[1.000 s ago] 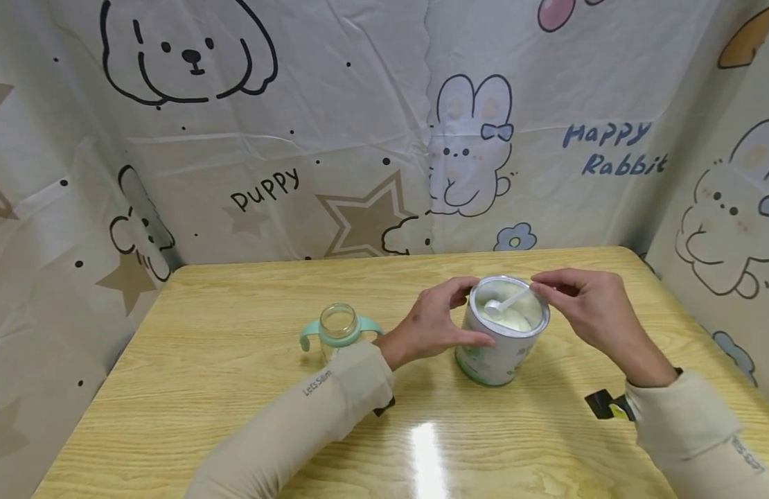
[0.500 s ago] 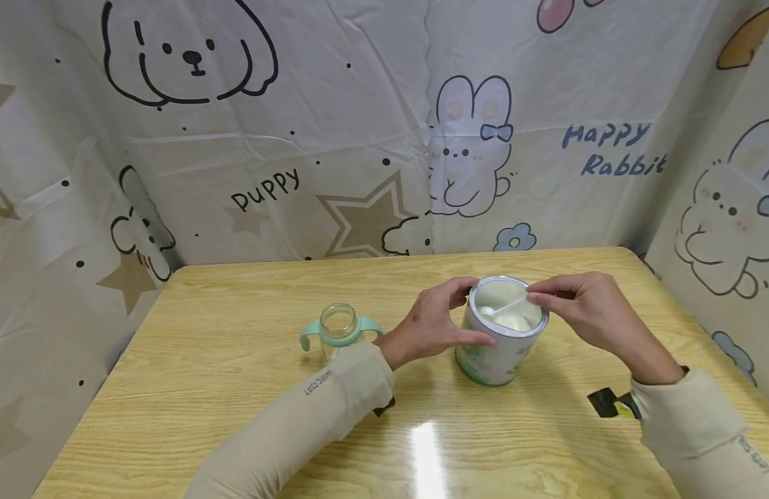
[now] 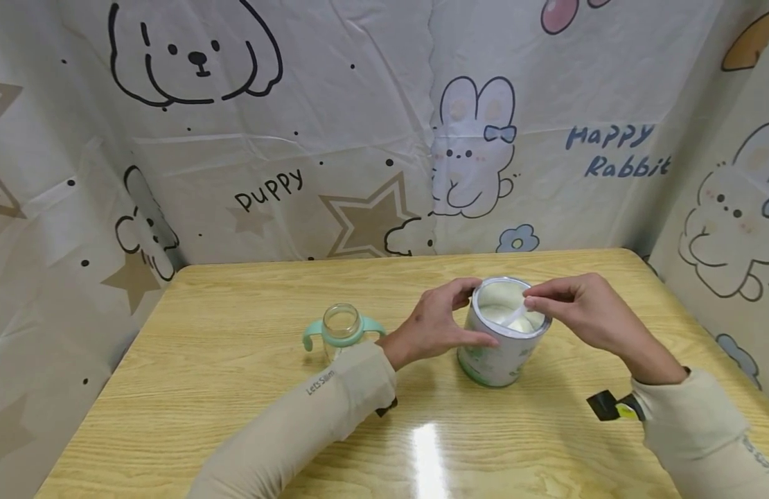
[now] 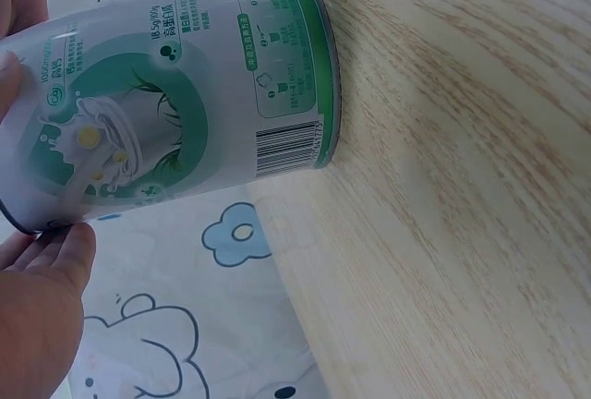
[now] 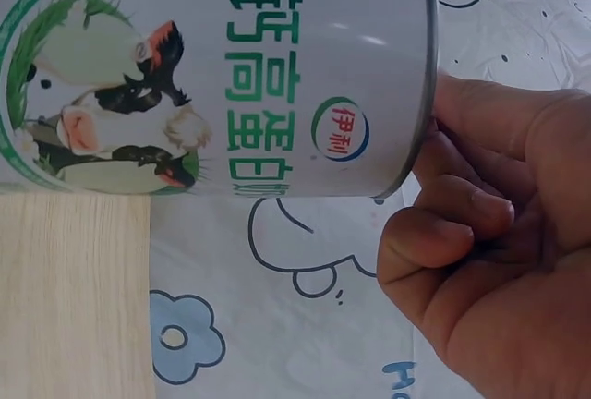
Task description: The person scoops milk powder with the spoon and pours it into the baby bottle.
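Note:
A white and green milk powder can [image 3: 493, 364] stands open-topped on the table, with pale powder visible inside. My left hand [image 3: 429, 320] holds it near the rim, fingers at the far side and thumb at the near side. Over the can's right rim, my right hand [image 3: 587, 308] pinches the handle of a white scoop [image 3: 514, 316], whose bowl is hidden in the powder. In the left wrist view the can [image 4: 185, 94] shows its barcode side. A cow's head is printed on the can [image 5: 314, 39] in the right wrist view, beside the right hand's curled fingers [image 5: 425, 242].
A clear baby bottle [image 3: 341, 336] with mint-green handles and no lid stands left of the can, partly behind the left sleeve [image 3: 334, 395]. The wooden table [image 3: 235, 333] ends at a cloth backdrop [image 3: 359, 138] with cartoon prints.
My right hand has moved slightly left over the rim. The scoop's bowl, visible above the powder earlier, has sunk into it. My left hand and the can stay in place.

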Action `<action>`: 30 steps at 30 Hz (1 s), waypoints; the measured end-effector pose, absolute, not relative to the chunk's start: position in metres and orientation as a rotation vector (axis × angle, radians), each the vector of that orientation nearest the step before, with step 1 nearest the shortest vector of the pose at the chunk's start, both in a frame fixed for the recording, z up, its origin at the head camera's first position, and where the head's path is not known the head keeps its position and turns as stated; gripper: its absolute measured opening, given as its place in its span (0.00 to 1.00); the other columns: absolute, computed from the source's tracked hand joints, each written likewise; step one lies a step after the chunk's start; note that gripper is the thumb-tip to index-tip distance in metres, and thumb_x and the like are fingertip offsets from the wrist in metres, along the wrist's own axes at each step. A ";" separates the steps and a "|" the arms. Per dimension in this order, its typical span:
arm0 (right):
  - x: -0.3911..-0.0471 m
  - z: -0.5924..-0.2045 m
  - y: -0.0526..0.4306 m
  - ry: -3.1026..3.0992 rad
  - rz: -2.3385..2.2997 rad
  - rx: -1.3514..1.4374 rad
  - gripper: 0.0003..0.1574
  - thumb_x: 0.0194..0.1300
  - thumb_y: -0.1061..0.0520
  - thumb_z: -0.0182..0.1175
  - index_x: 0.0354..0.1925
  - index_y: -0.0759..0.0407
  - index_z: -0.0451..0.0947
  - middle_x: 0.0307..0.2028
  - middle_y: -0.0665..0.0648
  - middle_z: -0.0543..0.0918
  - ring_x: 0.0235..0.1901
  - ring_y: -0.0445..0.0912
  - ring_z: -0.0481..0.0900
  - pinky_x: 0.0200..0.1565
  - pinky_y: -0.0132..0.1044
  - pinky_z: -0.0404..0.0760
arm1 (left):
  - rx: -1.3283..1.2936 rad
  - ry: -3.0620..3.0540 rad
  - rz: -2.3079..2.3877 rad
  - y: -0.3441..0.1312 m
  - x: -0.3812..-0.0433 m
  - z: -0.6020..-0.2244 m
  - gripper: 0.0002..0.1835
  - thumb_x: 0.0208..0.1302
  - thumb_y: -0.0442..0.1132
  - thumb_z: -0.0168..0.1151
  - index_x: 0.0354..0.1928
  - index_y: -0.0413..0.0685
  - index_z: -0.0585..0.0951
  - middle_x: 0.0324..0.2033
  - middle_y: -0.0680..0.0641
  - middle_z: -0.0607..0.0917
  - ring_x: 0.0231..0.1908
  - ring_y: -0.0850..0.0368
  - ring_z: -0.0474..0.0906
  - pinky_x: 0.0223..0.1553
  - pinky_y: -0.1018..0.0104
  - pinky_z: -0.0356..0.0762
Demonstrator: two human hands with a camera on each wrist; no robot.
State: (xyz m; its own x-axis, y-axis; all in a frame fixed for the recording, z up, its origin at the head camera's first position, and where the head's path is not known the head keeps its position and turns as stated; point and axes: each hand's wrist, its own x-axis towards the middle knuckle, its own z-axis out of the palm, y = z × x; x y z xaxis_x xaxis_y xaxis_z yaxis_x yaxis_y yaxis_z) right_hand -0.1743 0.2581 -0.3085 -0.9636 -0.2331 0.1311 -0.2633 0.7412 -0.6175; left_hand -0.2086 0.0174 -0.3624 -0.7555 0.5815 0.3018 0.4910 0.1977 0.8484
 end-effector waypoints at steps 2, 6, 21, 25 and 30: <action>-0.174 -0.308 0.259 -2.894 1.043 0.381 0.21 0.70 0.50 0.64 0.49 0.66 0.85 0.44 0.63 0.87 0.42 0.50 0.82 0.39 0.36 0.82 | 1.051 2.357 1.620 0.018 -0.208 -0.363 0.43 0.48 0.35 0.81 0.65 0.35 0.70 0.61 0.40 0.77 0.63 0.52 0.74 0.62 0.73 0.72; -0.175 -0.307 0.261 -2.897 1.071 0.289 0.25 0.71 0.45 0.62 0.51 0.65 0.85 0.48 0.65 0.86 0.46 0.55 0.81 0.43 0.44 0.81 | 1.033 2.347 1.626 0.018 -0.209 -0.363 0.43 0.48 0.35 0.81 0.66 0.36 0.70 0.62 0.40 0.77 0.63 0.51 0.74 0.62 0.71 0.72; -0.183 -0.306 0.280 -2.916 1.223 -0.012 0.32 0.74 0.40 0.56 0.57 0.66 0.79 0.42 0.55 0.88 0.38 0.46 0.77 0.35 0.32 0.77 | 1.048 2.358 1.624 0.017 -0.208 -0.362 0.43 0.46 0.34 0.82 0.65 0.37 0.70 0.61 0.42 0.78 0.62 0.58 0.74 0.61 0.74 0.72; -0.184 -0.306 0.285 -2.894 1.259 -0.024 0.33 0.73 0.39 0.57 0.55 0.67 0.80 0.35 0.45 0.87 0.32 0.44 0.75 0.33 0.33 0.74 | 1.051 2.360 1.625 0.017 -0.208 -0.362 0.43 0.46 0.34 0.82 0.65 0.37 0.70 0.61 0.42 0.78 0.62 0.59 0.74 0.61 0.73 0.72; -0.186 -0.310 0.291 -2.818 1.432 -0.038 0.31 0.73 0.43 0.58 0.54 0.70 0.77 0.31 0.39 0.85 0.29 0.42 0.74 0.32 0.31 0.76 | 1.036 2.340 1.643 0.018 -0.207 -0.363 0.44 0.47 0.34 0.82 0.66 0.36 0.70 0.63 0.41 0.76 0.64 0.55 0.73 0.63 0.68 0.72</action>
